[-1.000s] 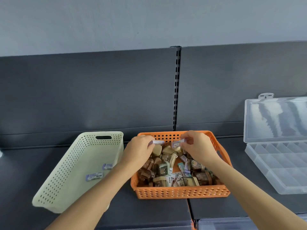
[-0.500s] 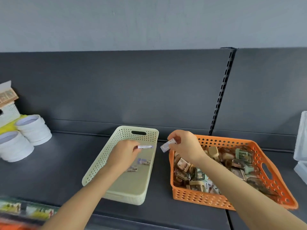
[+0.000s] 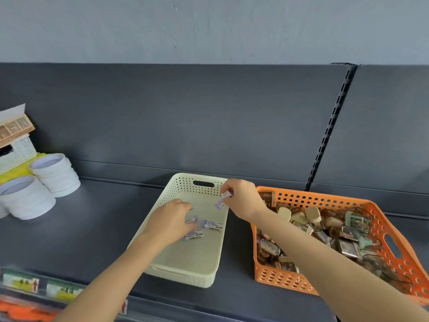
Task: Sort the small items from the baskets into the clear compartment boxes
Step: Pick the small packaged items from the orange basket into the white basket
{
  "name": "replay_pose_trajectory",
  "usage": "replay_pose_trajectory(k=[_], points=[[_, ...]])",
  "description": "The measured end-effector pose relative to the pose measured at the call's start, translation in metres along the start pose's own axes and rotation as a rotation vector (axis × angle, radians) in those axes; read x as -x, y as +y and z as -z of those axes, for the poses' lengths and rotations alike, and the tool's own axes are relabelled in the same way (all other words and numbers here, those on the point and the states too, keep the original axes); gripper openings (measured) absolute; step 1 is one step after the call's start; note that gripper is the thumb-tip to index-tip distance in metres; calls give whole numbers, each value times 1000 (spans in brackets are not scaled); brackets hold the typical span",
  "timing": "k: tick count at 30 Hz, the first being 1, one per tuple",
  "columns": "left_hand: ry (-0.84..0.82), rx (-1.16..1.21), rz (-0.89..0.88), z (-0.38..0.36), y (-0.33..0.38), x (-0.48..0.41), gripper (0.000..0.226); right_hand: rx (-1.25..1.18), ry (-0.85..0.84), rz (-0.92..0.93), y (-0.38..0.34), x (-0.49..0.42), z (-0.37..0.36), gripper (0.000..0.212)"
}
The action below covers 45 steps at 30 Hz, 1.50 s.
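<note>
On the dark shelf, a cream basket stood just left of an orange basket, with a narrow strip of shelf between them. The orange basket was heaped with small items, brown, cream and green among them. The right hand hung over the cream basket's far right rim, thumb and forefinger pinching a purple piece that tilted down toward the inside. The left hand was lower, inside the cream basket, palm down with fingers loosely bent. A blurred piece showed just at its fingertips; whether the fingers gripped it or had let it go could not be told, the spot being smeared. A barcoded piece lay flat on the basket floor just right of that hand, and a second piece lay nearer, beside the hand's edge. The bare right forearm crossed above the orange basket's near left corner. Far left on the shelf stood stacks of white rings beside a yellow object. Price tags ran along the shelf's front edge.
</note>
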<state>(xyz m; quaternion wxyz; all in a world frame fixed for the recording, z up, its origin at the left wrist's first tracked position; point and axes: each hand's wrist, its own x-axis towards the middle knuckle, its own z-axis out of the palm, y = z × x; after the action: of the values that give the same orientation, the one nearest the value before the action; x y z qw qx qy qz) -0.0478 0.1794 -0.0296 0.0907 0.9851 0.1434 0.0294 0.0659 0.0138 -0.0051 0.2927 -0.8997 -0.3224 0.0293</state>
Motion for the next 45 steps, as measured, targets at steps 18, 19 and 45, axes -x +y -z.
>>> replay_pose_trajectory(k=[18,19,45], points=[[79,194,-173,18,62,14,62,96,40,87,40,44,62,30],[83,196,-204,20,72,14,62,96,49,65,48,52,70,28],[-120,13,-542,-15,194,8,53,252,-601,-49,136,145,113,43]])
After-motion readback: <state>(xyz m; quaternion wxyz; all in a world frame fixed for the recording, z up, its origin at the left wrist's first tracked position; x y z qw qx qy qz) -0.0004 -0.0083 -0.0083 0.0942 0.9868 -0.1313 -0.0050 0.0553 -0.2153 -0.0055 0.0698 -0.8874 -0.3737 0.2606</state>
